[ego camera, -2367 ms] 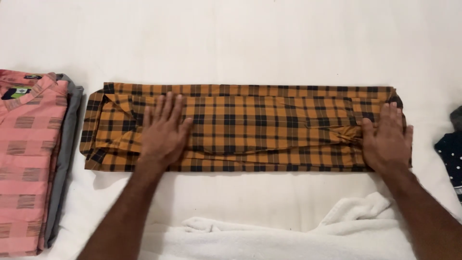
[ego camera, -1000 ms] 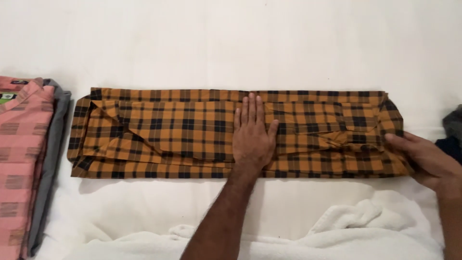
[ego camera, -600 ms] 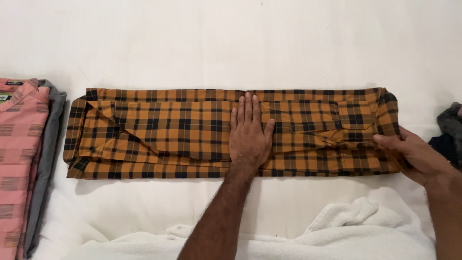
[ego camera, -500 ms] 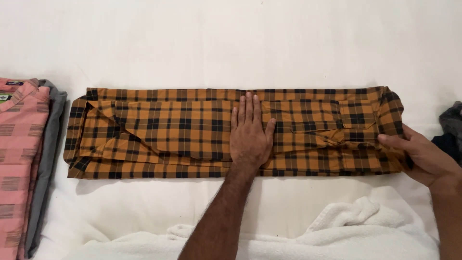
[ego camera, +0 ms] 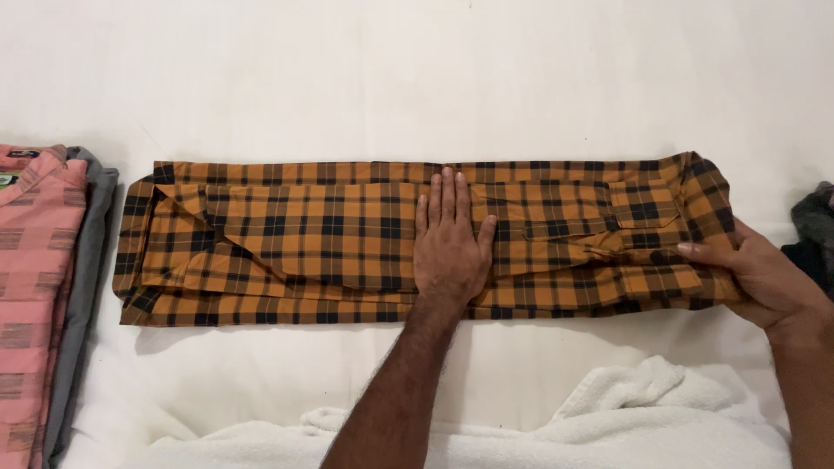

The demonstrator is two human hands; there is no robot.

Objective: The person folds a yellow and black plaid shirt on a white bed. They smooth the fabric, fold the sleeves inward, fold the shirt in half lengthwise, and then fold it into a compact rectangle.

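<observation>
An orange and black plaid shirt [ego camera: 287, 234] lies folded into a long strip across a white sheet. My left hand [ego camera: 450, 247] rests flat on the strip's middle, fingers together and pointing away from me. At the strip's right end my right hand [ego camera: 756, 276] grips the edge of the cloth, thumb on top and fingers tucked under it. The end is slightly raised.
A pink patterned garment [ego camera: 30, 287] lies on a grey one [ego camera: 87, 287] at the left edge. A dark garment [ego camera: 812, 234] shows at the right edge. A white towel [ego camera: 625, 426] is bunched near me, below the shirt.
My left hand slid from the strip's left part to its middle. My right hand went from pressing flat on the right end to gripping that end.
</observation>
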